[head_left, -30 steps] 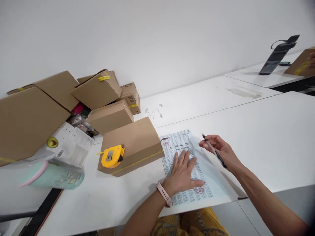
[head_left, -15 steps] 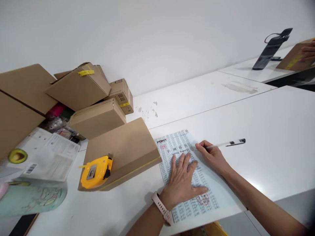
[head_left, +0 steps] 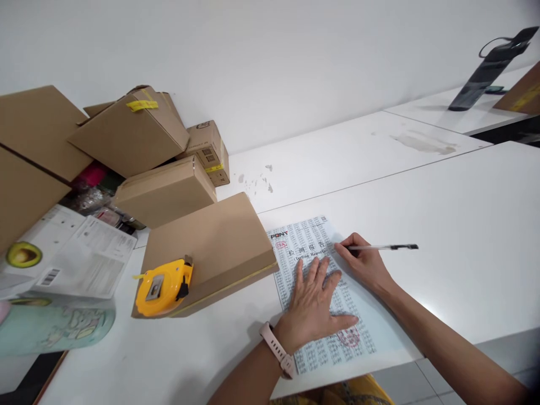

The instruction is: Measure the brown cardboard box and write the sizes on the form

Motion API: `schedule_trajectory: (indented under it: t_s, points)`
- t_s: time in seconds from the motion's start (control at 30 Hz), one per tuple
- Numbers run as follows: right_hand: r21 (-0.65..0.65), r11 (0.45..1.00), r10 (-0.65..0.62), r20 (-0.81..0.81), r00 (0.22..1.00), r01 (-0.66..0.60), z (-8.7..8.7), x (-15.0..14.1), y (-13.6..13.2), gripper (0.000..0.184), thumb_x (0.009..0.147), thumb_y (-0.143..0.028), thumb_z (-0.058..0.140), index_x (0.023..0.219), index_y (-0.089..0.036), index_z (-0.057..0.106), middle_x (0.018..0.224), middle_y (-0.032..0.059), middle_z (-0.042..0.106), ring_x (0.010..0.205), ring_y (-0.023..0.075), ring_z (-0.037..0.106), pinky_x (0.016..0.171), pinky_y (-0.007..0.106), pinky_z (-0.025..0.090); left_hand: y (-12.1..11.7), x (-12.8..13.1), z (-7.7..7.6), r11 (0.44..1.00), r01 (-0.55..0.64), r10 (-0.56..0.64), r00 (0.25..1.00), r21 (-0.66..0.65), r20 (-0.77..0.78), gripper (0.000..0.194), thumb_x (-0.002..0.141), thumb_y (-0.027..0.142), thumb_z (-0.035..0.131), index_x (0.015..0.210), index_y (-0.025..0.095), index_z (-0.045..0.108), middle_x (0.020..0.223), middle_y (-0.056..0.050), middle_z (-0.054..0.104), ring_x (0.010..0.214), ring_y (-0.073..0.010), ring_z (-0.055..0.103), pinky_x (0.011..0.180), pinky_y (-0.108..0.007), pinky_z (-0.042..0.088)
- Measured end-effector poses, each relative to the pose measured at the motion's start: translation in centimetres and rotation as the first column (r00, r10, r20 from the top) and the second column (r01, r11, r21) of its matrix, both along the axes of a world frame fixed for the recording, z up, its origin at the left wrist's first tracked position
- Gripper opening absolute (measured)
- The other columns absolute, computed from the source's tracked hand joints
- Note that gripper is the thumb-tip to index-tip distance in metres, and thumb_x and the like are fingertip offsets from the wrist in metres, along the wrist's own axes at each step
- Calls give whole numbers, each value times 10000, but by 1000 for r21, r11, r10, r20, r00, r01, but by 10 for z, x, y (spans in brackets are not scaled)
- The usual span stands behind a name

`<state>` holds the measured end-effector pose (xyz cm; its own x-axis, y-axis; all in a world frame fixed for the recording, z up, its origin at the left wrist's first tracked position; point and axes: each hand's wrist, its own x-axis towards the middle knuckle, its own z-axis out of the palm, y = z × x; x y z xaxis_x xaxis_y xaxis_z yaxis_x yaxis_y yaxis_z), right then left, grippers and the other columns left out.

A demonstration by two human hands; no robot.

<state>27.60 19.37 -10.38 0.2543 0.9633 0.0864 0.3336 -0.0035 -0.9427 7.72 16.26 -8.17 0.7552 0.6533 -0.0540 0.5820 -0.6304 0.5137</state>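
A printed sheet headed "Testing Report" (head_left: 301, 225) lies on the white table, its pale blue face covered in small repeated marks with a red stamp low down. My left hand (head_left: 314, 304), with a pink watch on the wrist, rests flat on it with fingers spread. At the sheet's upper right edge, my right hand (head_left: 365, 261) pinches a clear-barrelled pen (head_left: 386, 247). The pen lies nearly level, its dark end pointing right; its other end is hidden by the fingers. A flat cardboard box (head_left: 211, 242) with a yellow tape measure (head_left: 164, 287) on it is just left of the sheet.
Several cardboard boxes (head_left: 130, 129) pile up at the left against the wall. Avocado-printed packaging (head_left: 97, 253) and a mint-green bottle (head_left: 63, 326) lie nearer me. A dark water bottle (head_left: 485, 76) stands at the far right near another box (head_left: 521, 95).
The view has shifted slightly, moving the far bottle rightward. My right hand's pen has turned a little, its two dark strips now lined up. My left hand stays on the sheet.
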Motion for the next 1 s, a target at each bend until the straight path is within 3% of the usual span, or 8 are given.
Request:
schedule_trajectory:
  t_s: [0.13,1.0]
  points:
    - [8,1000,-26,21,999,26,-1,1,0,396,844,-511,678,661,-241,454,562,-62,387,518,111,350,479,269,309,0,0,1,1000,-4,4,1000,5,-10,852,927,766,423,1570,218,311,1708,-128,165,1590,-312,49,1276,-634,17]
    - [14,999,30,68,997,-31,-2,-1,0,361,836,-477,658,651,-248,449,556,-53,405,514,117,356,481,277,305,0,2,-2,1000,-17,17,1000,23,-7,865,916,787,409,1553,206,329,1697,-146,202,1590,-309,63,1277,-628,28]
